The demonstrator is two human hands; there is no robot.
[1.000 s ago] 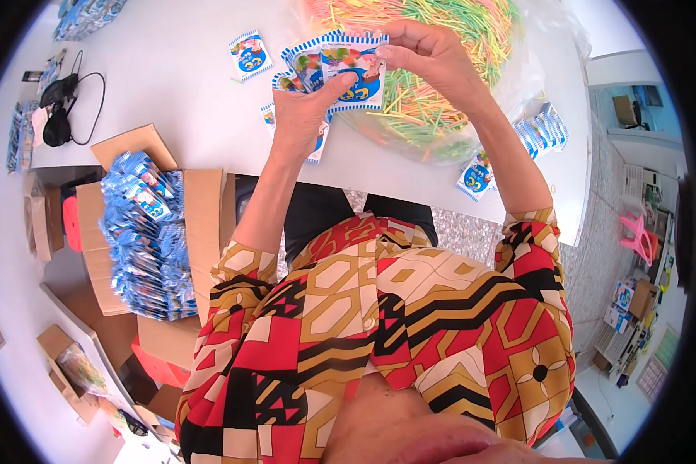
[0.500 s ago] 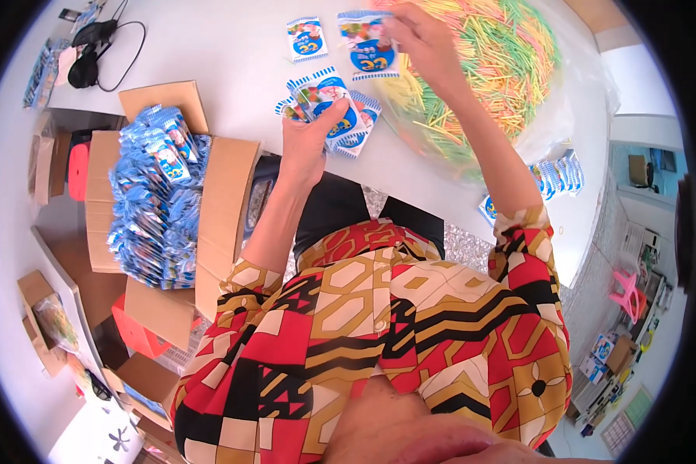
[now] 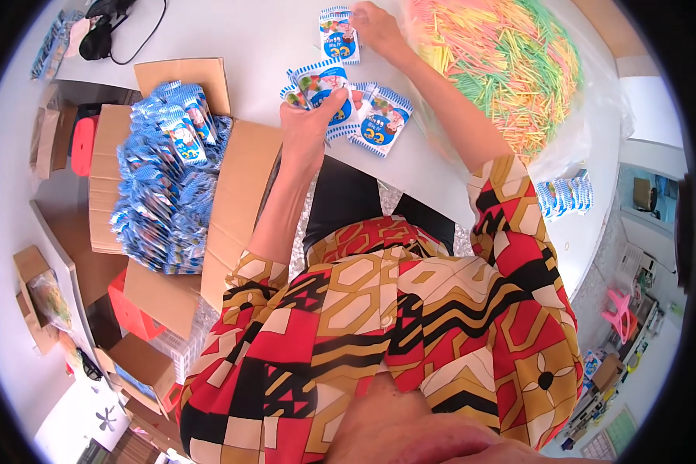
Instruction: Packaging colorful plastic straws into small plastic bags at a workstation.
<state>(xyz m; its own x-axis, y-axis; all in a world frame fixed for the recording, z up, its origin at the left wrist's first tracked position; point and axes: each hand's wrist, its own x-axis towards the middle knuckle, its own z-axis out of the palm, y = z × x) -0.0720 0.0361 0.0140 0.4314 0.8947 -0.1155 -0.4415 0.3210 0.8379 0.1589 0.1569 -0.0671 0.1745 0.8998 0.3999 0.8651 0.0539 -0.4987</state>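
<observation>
Small packets [image 3: 323, 83], blue and white, are fanned in the left hand [image 3: 305, 127], which is raised over the near edge of the white surface [image 3: 243, 31] at 11 o'clock from the middle of the view. Its forearm rises almost straight toward 12 o'clock, the thumb laid flat across the front packet and the other fingers tucked behind, so the grip is closed on the bunch. The right arm slants up toward 11 o'clock, and the right hand [image 3: 377, 31] is stretched out near 12 o'clock, its fingers bent at the right edge of a far packet [image 3: 339, 37]; whether they pinch it, I cannot tell. The packets are flat and oblong, with striped bands at both ends, a blue oval and a colourful picture on the front. Another loose packet [image 3: 383, 120] lies tilted on the surface at 3 o'clock from the left hand, just beside the bunch. Between 1 and 2 o'clock spreads a clear bag [image 3: 510, 77] of pink, yellow and green sticks; at 3 o'clock stands a packet row [image 3: 564, 197], and toward 9 o'clock an open carton [image 3: 240, 201] brims with more packets
</observation>
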